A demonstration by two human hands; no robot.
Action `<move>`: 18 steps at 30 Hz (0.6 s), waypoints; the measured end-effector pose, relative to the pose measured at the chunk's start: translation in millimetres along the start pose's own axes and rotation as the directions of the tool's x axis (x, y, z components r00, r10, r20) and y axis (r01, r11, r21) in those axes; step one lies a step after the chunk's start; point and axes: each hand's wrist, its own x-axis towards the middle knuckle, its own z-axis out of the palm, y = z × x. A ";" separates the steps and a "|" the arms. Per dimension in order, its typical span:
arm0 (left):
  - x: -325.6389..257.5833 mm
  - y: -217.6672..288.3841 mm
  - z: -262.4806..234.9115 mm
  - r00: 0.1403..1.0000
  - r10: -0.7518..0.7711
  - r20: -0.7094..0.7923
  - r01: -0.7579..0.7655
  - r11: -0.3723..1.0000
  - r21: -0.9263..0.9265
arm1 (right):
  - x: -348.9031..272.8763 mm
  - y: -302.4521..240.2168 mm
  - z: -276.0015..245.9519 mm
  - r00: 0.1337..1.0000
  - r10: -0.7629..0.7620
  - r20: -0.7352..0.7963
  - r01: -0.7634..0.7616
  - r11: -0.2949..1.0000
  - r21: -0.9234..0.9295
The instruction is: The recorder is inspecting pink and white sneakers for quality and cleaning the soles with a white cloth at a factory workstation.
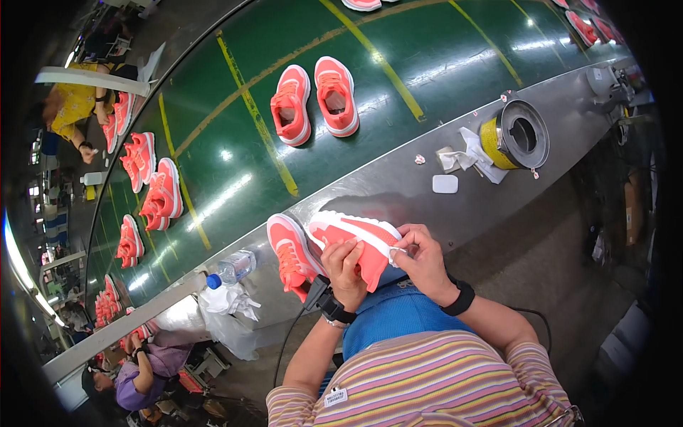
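Observation:
A coral-pink sneaker [347,236] with a white sole is tilted on its side above the metal ledge, sole edge facing up. My left hand [345,274] is closed around its upper from below. At the heel end, my right hand [427,265] pinches its fingertips against the edge of the white sole. A small whitish bit shows at those fingertips, too small to name. The matching sneaker [290,249] stands on the ledge just left of the held one, near my left wrist.
Beyond the metal ledge [398,188] runs a green conveyor belt [242,167] carrying pairs of sneakers [334,96]. On the ledge are a round metal can [525,135], crumpled white tissue [473,151], a white block [445,184] and a clear bottle [236,267]. Co-workers sit at left.

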 end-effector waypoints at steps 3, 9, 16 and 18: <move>-1.3 1.3 1.4 1.000 0.024 0.016 -0.024 1.000 0.019 | -1.5 -1.9 4.2 0.998 0.002 -0.057 -0.004 0.999 -0.033; -7.6 0.6 3.3 0.999 0.022 0.035 -0.023 1.000 0.003 | -4.5 -3.0 4.3 0.988 0.087 -0.131 -0.102 0.988 -0.117; -10.8 -0.9 2.7 0.998 0.053 0.035 -0.054 0.998 0.026 | -11.1 4.7 5.5 0.984 0.009 -0.176 -0.018 0.999 -0.046; -14.9 -1.9 4.0 0.995 0.082 0.050 -0.084 0.995 0.047 | -9.6 0.3 6.7 0.983 -0.002 -0.183 -0.022 0.991 -0.130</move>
